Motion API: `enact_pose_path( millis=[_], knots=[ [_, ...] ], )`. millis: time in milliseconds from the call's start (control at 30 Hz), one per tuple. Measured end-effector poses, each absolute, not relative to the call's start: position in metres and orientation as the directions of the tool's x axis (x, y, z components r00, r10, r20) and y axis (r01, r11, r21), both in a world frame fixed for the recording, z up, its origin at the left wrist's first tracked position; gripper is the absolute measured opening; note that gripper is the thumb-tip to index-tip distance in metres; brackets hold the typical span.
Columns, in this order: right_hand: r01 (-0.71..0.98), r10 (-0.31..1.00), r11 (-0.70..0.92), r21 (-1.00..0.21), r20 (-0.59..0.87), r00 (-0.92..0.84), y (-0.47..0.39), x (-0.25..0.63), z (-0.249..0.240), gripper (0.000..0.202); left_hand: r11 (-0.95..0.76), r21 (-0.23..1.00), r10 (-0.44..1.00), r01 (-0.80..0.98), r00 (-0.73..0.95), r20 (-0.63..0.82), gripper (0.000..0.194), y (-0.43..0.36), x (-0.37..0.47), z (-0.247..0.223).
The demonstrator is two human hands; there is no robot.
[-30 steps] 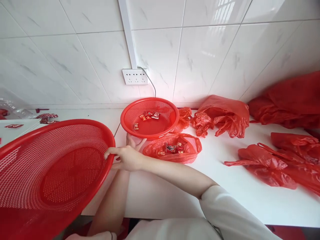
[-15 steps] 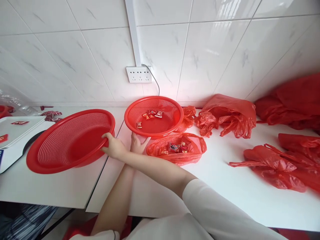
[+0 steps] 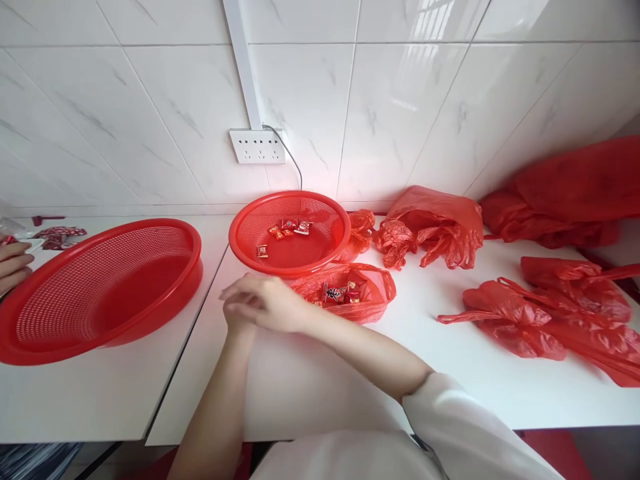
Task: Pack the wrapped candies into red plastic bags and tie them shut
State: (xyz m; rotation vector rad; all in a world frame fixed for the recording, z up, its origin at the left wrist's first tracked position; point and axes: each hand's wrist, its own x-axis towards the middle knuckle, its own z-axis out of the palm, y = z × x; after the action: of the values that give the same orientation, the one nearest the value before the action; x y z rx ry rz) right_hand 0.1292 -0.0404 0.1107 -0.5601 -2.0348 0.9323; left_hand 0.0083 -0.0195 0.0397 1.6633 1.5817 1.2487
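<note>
i have my right hand (image 3: 273, 303) loosely open, apparently empty, crossed over my left hand (image 3: 239, 320); its grip i cannot tell. just beyond both: red basket (image 3: 305, 255), likely light, stiff; hold by rim. right of them: open bag (image 3: 381, 293), probably soft, slippery.

The single view comes from the wearer's head, close above the near edge of the white worktop (image 3: 320, 387), facing forward and down across both forearms towards the tiled wall (image 3: 400, 100), with no second view to share the scene.
</note>
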Motion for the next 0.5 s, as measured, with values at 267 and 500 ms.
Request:
enact_pose_path(
  millis=[267,500],
  knots=[
    [0.885,0.987,0.154,-0.439,0.019,-0.162,-0.051,0.313,0.137,0.053,0.01,0.32,0.976,0.947,0.06,-0.209,0.055,-0.063,0.042,0.086],
    [0.945,0.939,-0.121,-0.304,-0.344,0.009,-0.01,0.37,0.091,0.07,-0.134,0.269,0.945,0.954,0.205,-0.256,0.047,-0.07,0.067,0.079]
  ],
)
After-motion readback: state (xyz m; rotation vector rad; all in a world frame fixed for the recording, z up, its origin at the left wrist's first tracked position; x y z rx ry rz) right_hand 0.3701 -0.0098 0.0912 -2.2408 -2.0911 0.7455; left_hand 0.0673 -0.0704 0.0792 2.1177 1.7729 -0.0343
